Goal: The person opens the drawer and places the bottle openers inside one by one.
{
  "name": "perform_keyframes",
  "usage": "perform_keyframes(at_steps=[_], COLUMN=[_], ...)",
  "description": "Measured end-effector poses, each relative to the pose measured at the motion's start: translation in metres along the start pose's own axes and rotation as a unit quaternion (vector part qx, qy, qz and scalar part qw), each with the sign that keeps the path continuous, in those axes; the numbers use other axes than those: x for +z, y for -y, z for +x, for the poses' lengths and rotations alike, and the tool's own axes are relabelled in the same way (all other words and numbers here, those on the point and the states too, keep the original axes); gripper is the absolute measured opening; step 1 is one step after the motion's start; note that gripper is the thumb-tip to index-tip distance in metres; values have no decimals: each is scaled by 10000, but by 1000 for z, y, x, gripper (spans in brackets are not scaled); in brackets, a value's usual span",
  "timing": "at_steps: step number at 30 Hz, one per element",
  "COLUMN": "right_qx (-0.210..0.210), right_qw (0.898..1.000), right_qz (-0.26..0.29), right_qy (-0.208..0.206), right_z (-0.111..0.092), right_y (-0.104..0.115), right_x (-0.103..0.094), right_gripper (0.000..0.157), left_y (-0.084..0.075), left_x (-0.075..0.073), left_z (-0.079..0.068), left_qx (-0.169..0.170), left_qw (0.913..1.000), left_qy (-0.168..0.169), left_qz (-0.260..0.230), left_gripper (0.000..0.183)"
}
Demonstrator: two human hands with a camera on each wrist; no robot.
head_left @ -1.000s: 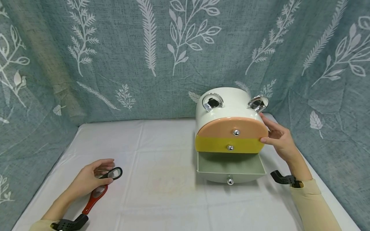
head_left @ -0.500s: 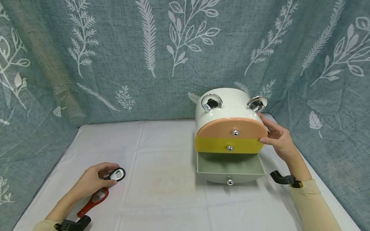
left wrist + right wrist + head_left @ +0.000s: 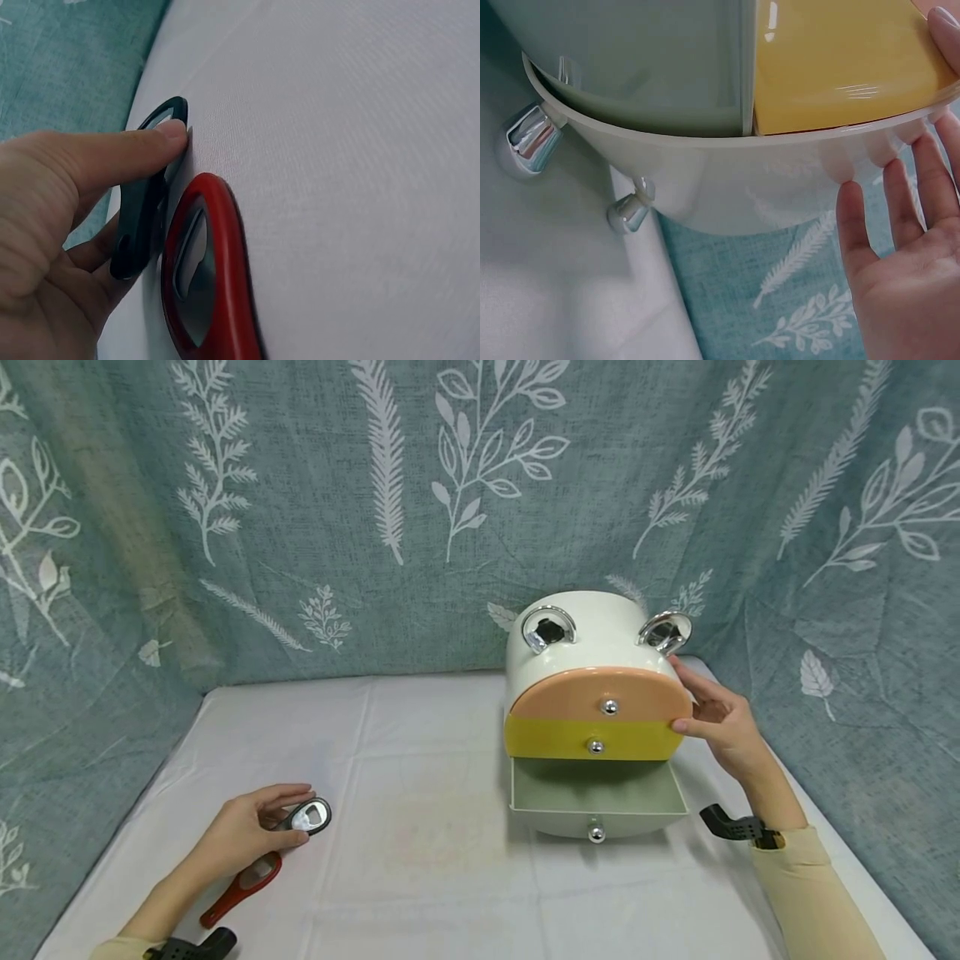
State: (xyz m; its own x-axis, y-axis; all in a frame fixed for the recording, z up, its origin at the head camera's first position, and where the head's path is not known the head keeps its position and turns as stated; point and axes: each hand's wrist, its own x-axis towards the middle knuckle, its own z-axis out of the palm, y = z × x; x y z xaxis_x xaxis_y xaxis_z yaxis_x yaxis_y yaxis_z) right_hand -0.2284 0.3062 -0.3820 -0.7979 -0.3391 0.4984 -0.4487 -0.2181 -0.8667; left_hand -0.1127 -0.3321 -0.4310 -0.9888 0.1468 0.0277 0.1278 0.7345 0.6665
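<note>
My left hand point(image 3: 238, 837) pinches a black bottle opener point(image 3: 311, 817) between thumb and fingers, close over the white cloth. Its oval head holds a metal plate with a cutout. Right beneath that hand lies a red bottle opener point(image 3: 228, 262), partly covered by the hand in the head view. My right hand point(image 3: 726, 731) holds the right side of a white frog-shaped drawer cabinet point(image 3: 592, 639), thumb on the front edge of the yellow drawer point(image 3: 555, 737), spread fingertips on the side wall point(image 3: 780, 180). The green bottom drawer point(image 3: 600, 823) stands pulled out, with nothing visible inside.
An orange top drawer point(image 3: 570, 689) is closed, with a silver knob. Silver eye-shaped rings point(image 3: 549, 628) stick up from the cabinet's top. White cloth point(image 3: 420, 843) covers the table, and a teal leaf-patterned curtain point(image 3: 315, 510) encloses the back and sides.
My left hand has shifted slightly right with the black bottle opener, whose head has turned more face-up. The red bottle opener has settled lower and lies flatter. My right hand keeps its place.
</note>
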Motion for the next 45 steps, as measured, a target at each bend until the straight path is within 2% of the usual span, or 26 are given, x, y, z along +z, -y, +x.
perform_keyframes(at_steps=[6,15,20,29,34,41,45], right_qx=[23,22,-10,90,66,6,74], right_qw=[10000,10000,10000,9999,9999,10000,9999], right_qz=[-24,-43,-37,-103,-89,-15,-38], right_qy=[20,-5,1,-89,-70,-27,-75], right_z=[0,0,-1,-1,-1,-1,-1], right_y=[-1,-1,-1,-4,-4,-4,-3], right_x=[1,1,0,-1,-1,-1,0], right_gripper=[73,73,73,75,75,73,74], left_y=[-4,-8,-6,-5,-5,-3,-3], left_x=[3,4,5,8,10,13,12], left_z=[-1,0,1,0,0,2,3], left_qx=[15,-93,-7,447,455,443,394], left_qw=[9998,9988,9980,9979,9985,9990,9992], left_qy=[153,431,499,388,280,-51,-61], left_qz=[-118,-213,-378,-262,-137,92,82], left_gripper=[68,62,66,62,60,53,55])
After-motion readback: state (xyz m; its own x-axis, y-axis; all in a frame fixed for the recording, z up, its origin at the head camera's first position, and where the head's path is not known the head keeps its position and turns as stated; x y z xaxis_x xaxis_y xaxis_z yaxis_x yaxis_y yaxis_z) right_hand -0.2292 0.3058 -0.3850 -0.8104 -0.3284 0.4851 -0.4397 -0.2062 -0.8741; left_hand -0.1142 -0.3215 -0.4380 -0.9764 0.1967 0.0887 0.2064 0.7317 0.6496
